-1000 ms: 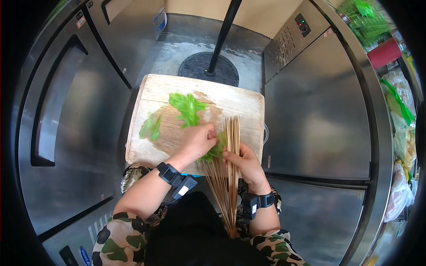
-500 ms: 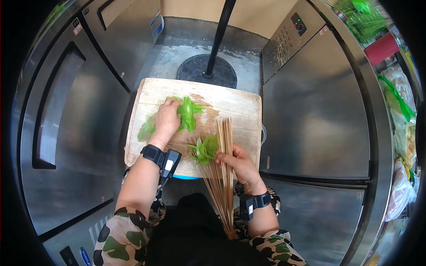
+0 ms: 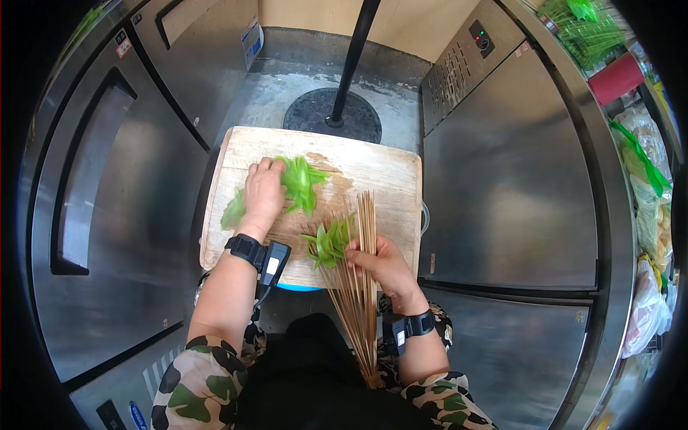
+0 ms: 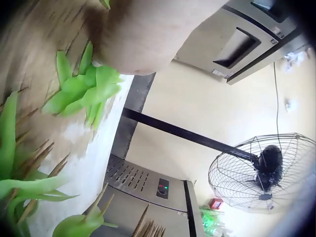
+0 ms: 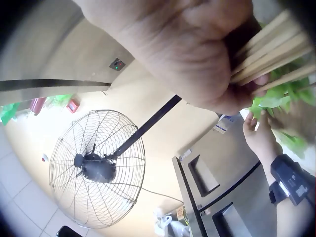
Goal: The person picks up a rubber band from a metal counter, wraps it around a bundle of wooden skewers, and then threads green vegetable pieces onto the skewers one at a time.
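In the head view my right hand [image 3: 387, 269] grips a bundle of thin wooden skewers [image 3: 367, 236], whose lower ends meet near my lap. Green leaf pieces [image 3: 328, 244] sit on the skewer tips just left of that hand. My left hand [image 3: 264, 195] is over the wooden board [image 3: 387, 172], its fingertips at the left edge of a pile of cut green leaves [image 3: 302, 185]. Whether those fingers pinch a leaf is hidden. A smaller, blurred group of leaves [image 3: 233, 210] lies left of the left wrist. In the right wrist view the skewers [image 5: 271, 49] pass through my curled right fingers.
Steel cabinets stand at the left [image 3: 136, 193] and right [image 3: 512, 186] of the board. Behind it, a black pole rises from a round base [image 3: 362, 118]; the wrist views show a wire-caged fan [image 4: 264, 173]. Bagged goods [image 3: 645, 308] line the far right.
My left hand has moved from the leaves on the skewers up and left to the pile on the board, then shifted slightly left. The right hand keeps its grip on the skewers.
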Tool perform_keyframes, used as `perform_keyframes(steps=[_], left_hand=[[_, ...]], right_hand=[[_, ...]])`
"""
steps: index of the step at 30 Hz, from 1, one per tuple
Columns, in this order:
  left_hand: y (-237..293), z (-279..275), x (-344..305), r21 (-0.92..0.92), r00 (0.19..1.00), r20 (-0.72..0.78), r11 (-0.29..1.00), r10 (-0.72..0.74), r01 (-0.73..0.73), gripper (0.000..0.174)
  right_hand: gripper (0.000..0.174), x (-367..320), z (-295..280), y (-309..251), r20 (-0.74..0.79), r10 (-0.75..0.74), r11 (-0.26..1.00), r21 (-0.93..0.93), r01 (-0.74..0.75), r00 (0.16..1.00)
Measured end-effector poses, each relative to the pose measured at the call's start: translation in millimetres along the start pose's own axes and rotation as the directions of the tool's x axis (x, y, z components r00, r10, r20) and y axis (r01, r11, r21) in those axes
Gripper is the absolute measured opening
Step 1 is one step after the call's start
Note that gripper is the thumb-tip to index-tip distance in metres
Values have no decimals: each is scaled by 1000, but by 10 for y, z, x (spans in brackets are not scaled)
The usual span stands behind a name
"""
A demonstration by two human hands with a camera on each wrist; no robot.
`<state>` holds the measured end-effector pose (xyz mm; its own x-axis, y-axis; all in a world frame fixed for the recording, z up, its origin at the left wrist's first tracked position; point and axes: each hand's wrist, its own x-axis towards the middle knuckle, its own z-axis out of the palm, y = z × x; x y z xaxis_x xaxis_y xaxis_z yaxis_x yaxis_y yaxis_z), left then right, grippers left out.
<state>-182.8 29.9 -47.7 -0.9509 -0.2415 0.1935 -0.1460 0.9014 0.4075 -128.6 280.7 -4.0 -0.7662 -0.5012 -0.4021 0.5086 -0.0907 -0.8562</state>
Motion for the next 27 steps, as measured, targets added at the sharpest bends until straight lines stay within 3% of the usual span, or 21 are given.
perform_keyframes(steps=[4,7,9,10,13,16,19,22,27], left_hand=[[24,-81,2,96,999,31,995,19,-22,27],[-9,-88,11,82,994,-32,992,101,-98,20],[33,-111,33,-223,994,92,971,-63,82,14],[51,-123,47,-358,977,171,916,-127,182,11],[-40,108,80,-823,980,199,546,12,160,11],[305,-316,-23,-834,879,476,305,-20,459,13],[424,-425,-117,-795,808,589,171,-15,583,21],[496,-455,-184,-838,835,545,104,81,536,27],[478,-336,-185,-878,875,477,76,76,472,31]], right_hand=[[7,15,11,14,-8,1,1000,-17,-1,1000],[9,27,1,18,16,1,1000,-11,-1,1000],[10,30,-7,14,37,8,1000,-13,-8,999],[10,35,-8,11,45,15,1000,-23,-14,999],[9,48,6,19,56,6,1000,-17,-5,998],[9,60,33,20,53,-11,999,-33,13,999],[9,70,54,16,62,-2,998,-57,6,998],[7,73,98,13,50,9,998,-64,-5,999],[8,72,181,-12,50,13,999,-47,-10,999]])
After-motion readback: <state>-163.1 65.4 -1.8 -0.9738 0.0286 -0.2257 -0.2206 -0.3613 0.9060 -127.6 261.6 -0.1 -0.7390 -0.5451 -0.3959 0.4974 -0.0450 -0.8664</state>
